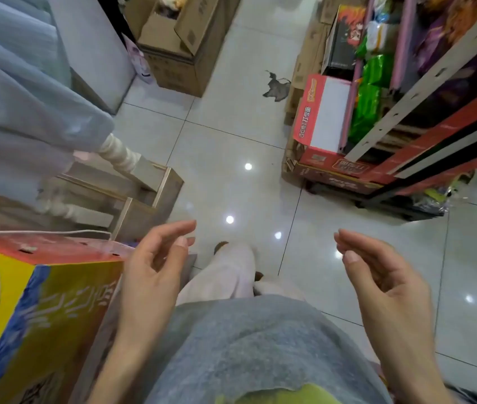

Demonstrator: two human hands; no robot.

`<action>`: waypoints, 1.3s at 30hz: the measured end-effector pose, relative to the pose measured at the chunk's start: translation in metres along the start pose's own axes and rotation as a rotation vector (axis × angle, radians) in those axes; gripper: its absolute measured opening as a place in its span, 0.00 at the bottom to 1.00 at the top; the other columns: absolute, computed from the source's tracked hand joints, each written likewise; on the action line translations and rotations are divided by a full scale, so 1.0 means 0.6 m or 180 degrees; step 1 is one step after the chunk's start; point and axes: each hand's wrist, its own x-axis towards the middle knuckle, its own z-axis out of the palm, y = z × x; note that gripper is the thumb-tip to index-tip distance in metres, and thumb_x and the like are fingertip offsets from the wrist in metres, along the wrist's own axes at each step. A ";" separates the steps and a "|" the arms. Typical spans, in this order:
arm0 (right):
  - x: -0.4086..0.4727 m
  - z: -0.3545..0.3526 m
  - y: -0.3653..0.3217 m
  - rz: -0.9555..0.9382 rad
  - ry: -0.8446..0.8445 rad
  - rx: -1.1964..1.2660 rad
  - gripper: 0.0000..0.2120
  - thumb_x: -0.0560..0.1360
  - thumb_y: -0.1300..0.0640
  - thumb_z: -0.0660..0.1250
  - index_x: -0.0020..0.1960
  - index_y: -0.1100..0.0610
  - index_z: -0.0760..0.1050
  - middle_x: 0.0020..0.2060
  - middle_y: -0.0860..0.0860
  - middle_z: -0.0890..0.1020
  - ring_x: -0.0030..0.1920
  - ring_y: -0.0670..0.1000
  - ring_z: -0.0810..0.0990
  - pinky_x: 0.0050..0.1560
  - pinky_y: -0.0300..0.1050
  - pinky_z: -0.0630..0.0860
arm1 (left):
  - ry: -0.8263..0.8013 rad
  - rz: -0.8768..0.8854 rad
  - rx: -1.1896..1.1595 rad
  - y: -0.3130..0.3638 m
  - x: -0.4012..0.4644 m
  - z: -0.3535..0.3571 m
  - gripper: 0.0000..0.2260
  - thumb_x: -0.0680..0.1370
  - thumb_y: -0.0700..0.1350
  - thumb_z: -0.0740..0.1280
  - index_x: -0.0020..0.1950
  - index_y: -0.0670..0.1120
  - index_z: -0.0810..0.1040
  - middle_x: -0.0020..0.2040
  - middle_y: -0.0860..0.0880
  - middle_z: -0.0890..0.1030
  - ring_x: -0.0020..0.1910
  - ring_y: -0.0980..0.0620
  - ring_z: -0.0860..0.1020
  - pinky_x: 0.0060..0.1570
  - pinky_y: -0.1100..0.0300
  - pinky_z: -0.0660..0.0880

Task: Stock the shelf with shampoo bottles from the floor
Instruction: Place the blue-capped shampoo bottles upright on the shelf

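No shampoo bottle shows in this view. My left hand (155, 263) hovers over the white tiled floor (231, 135), fingers loosely curled and apart, holding nothing. My right hand (383, 275) floats at the same height to the right, palm turned inward, also holding nothing. A store shelf (424, 112) with red price strips runs along the right side, with green packets on its lower level. My grey sweater and light trousers fill the bottom middle.
A yellow and red gift box (36, 301) with a white cord handle stands at the lower left. Wooden crates (132, 196) and grey draped cloth lie beyond it. Cardboard cartons (179, 45) sit at the back. A red and white carton (322, 118) leans by the shelf base.
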 end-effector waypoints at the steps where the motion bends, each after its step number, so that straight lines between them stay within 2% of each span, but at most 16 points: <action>1: 0.014 0.001 -0.005 -0.0014 -0.0023 0.0007 0.13 0.77 0.64 0.64 0.53 0.48 0.81 0.49 0.39 0.84 0.52 0.38 0.81 0.52 0.27 0.74 | 0.0005 -0.0053 -0.0044 0.002 0.008 0.006 0.11 0.78 0.41 0.63 0.55 0.54 0.81 0.53 0.59 0.82 0.53 0.60 0.80 0.49 0.64 0.76; 5: 0.079 0.015 -0.023 -0.0048 -0.0165 -0.0004 0.13 0.77 0.64 0.64 0.54 0.48 0.80 0.49 0.40 0.84 0.52 0.38 0.81 0.51 0.26 0.74 | -0.0065 -0.0117 -0.0007 -0.004 0.054 0.024 0.11 0.78 0.43 0.63 0.53 0.58 0.80 0.52 0.61 0.82 0.53 0.62 0.79 0.47 0.66 0.76; 8: 0.137 0.038 -0.043 -0.0116 -0.0179 -0.0036 0.13 0.77 0.64 0.64 0.55 0.49 0.80 0.49 0.39 0.84 0.52 0.37 0.81 0.51 0.25 0.74 | -0.0082 -0.0242 -0.0143 0.000 0.114 0.032 0.11 0.79 0.42 0.63 0.53 0.57 0.80 0.52 0.59 0.82 0.54 0.60 0.80 0.49 0.59 0.76; 14: 0.271 0.112 -0.104 -0.0172 -0.0119 0.0102 0.13 0.77 0.65 0.64 0.55 0.50 0.81 0.50 0.41 0.84 0.54 0.39 0.81 0.53 0.28 0.74 | -0.0063 -0.0235 -0.0236 0.049 0.284 0.038 0.10 0.74 0.48 0.63 0.51 0.57 0.81 0.49 0.55 0.84 0.51 0.58 0.81 0.50 0.55 0.76; 16: 0.320 0.142 -0.129 -0.0229 -0.0113 0.0114 0.13 0.77 0.65 0.64 0.55 0.51 0.81 0.50 0.42 0.84 0.54 0.40 0.81 0.55 0.31 0.75 | -0.0098 -0.0158 -0.0228 0.069 0.348 0.035 0.09 0.76 0.46 0.64 0.51 0.57 0.81 0.48 0.56 0.84 0.51 0.60 0.81 0.48 0.58 0.76; 19: 0.384 0.187 -0.164 -0.0245 -0.0149 0.0092 0.13 0.77 0.64 0.64 0.55 0.49 0.81 0.51 0.42 0.84 0.55 0.41 0.81 0.56 0.33 0.75 | -0.0141 -0.0065 -0.0140 0.096 0.441 0.027 0.12 0.78 0.40 0.63 0.51 0.56 0.81 0.48 0.56 0.84 0.50 0.60 0.81 0.45 0.69 0.75; 21: 0.422 0.212 -0.184 -0.0181 -0.0148 0.0133 0.14 0.77 0.64 0.65 0.54 0.48 0.81 0.50 0.42 0.84 0.54 0.42 0.81 0.55 0.32 0.76 | -0.0178 -0.0064 -0.0153 0.115 0.503 0.025 0.12 0.78 0.39 0.63 0.52 0.55 0.81 0.48 0.54 0.84 0.50 0.59 0.81 0.46 0.70 0.74; 25: 0.485 0.241 -0.208 -0.0016 -0.0105 0.0075 0.13 0.76 0.64 0.65 0.52 0.48 0.81 0.50 0.42 0.85 0.54 0.41 0.81 0.54 0.29 0.74 | -0.0286 -0.0014 -0.0191 0.154 0.613 0.034 0.12 0.79 0.38 0.62 0.53 0.53 0.81 0.50 0.54 0.83 0.52 0.57 0.81 0.49 0.65 0.75; 29: 0.564 0.265 -0.232 0.0111 -0.0080 0.0026 0.14 0.77 0.65 0.65 0.50 0.47 0.81 0.49 0.42 0.85 0.54 0.41 0.81 0.56 0.32 0.75 | -0.0301 -0.0048 -0.0319 0.188 0.712 0.054 0.11 0.79 0.39 0.61 0.54 0.51 0.80 0.53 0.56 0.82 0.53 0.56 0.81 0.53 0.57 0.76; 35: 0.743 0.304 -0.279 0.0045 -0.0101 -0.0074 0.13 0.76 0.64 0.65 0.51 0.47 0.81 0.49 0.41 0.85 0.53 0.40 0.81 0.53 0.29 0.75 | -0.0205 -0.0063 -0.0453 0.239 0.873 0.110 0.11 0.79 0.38 0.62 0.54 0.50 0.81 0.51 0.53 0.83 0.52 0.54 0.81 0.53 0.57 0.75; 39: 0.891 0.319 -0.329 -0.0019 -0.0277 -0.0362 0.13 0.77 0.63 0.65 0.52 0.45 0.80 0.49 0.40 0.84 0.54 0.39 0.80 0.55 0.35 0.75 | -0.0114 -0.0117 -0.0406 0.283 1.001 0.156 0.11 0.79 0.38 0.62 0.52 0.51 0.81 0.50 0.54 0.83 0.51 0.55 0.82 0.51 0.59 0.76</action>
